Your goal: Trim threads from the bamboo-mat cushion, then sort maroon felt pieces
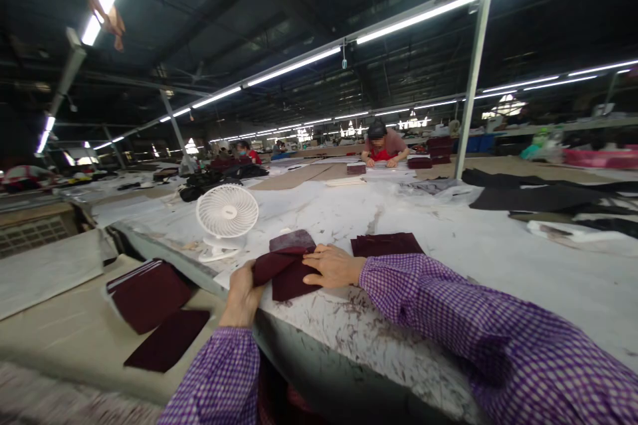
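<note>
My left hand (242,293) is closed around the left edge of a maroon fabric piece (275,263), lifting and folding that side near the table corner. My right hand (333,265) lies on the fabric with fingers stretched out and thumb apart. Beneath the lifted piece, another dark maroon piece (292,282) lies on the table. A greyish-purple patch (293,239) shows just behind them. Right of my right hand sits a small stack of maroon pieces (386,244), partly hidden by my sleeve.
A white desk fan (227,212) stands left on the white-covered table (448,226). Lower left, maroon pieces (147,295) lie on a beige surface. Dark fabric (543,192) lies right, near a metal post (476,66). Across the table, a person (383,146) leans over work.
</note>
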`<state>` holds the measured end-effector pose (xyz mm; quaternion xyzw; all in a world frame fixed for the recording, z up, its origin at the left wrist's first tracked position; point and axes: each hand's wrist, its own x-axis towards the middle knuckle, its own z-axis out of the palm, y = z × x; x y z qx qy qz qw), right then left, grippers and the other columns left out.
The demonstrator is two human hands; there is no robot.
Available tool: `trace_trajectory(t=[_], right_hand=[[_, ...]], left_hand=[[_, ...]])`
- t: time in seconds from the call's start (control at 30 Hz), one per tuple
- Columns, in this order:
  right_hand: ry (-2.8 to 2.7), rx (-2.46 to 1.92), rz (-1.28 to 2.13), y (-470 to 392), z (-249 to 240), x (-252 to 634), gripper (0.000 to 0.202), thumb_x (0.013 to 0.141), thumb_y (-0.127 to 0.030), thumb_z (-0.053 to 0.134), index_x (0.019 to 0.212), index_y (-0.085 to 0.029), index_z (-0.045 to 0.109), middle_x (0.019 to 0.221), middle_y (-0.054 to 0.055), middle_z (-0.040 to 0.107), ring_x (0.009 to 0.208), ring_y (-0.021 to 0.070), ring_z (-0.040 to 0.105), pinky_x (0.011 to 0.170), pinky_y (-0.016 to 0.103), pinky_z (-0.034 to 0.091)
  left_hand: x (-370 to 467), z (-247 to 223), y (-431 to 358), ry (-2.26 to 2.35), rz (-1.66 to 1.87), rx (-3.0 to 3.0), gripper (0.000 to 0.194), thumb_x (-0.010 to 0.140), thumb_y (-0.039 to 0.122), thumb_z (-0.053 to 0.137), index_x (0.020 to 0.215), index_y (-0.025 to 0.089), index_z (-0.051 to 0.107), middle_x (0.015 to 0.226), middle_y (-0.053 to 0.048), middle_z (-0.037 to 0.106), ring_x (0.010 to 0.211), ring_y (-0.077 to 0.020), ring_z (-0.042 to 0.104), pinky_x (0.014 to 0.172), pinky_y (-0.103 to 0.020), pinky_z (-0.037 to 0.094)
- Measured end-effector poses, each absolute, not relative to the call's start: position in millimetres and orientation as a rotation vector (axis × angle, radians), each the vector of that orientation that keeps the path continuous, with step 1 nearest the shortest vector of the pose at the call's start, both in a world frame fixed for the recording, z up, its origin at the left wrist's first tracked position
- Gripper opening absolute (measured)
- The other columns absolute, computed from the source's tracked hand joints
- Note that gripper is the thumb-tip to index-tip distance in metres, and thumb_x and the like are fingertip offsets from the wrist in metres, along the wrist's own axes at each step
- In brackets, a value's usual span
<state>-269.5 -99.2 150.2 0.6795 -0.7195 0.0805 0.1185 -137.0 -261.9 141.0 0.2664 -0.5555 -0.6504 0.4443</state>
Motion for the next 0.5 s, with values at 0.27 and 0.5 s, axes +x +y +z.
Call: trace_trajectory(t=[0.27, 0.5], right_hand=[[-1.973, 1.712, 0.519, -92.7, 179.1, -251.4, 0.049, 0.077, -0.043, 0.069, 0.114, -0.013, 0.055, 0.116, 0.015, 0.056, 0.102, 0.0276, 0.053, 0.088, 0.043, 0.042], [-1.838, 1.869, 0.433, -112.7, 217.2, -237.4, 0.045, 0.08, -0.027, 0.067, 0.121, -0.015, 0.053, 0.099, 0.009, 0.062, 0.097, 0.0243, 0.053, 0.088, 0.038, 0.039]], left_hand=[[-123.3, 168.6, -242.2, -1.853, -1.119, 0.396, 0.025, 0.076, 0.041, 0.053, 0.064, 0.019, 0.053, 0.056, 0.004, 0.047, 0.058, -0.0131, 0.044, 0.06, -0.025, 0.036], [-111.3, 184.8, -223.6, -1.882, -0.692, 0.378, 0.021, 0.088, 0.032, 0.043, 0.08, 0.018, 0.057, 0.077, -0.004, 0.06, 0.075, -0.0177, 0.055, 0.073, -0.029, 0.04]])
